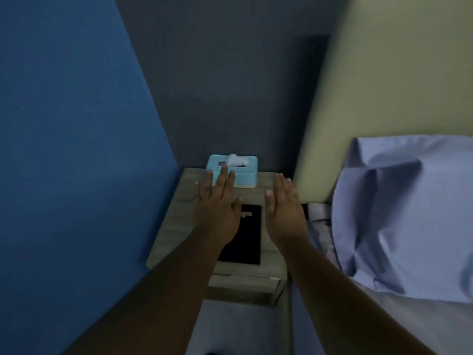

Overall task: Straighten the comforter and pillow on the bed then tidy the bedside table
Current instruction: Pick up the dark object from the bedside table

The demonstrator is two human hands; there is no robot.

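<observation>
Reaching over the desk point(176, 226), left hand point(217, 208) and right hand point(284, 211) flat-fingered, holding nothing | left fingertips at the blue tissue box point(244, 176), likely to square it | black booklet point(247, 242) lies between both hands | pillow point(404, 213) on the bed, right.

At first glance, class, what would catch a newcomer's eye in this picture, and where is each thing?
The left hand and right hand reach out, open, over the wooden bedside table, a flat black rectangle lying between them. A light blue tissue box stands at the table's far edge, and a rumpled pale blue pillow lies on the bed to the right.
</observation>
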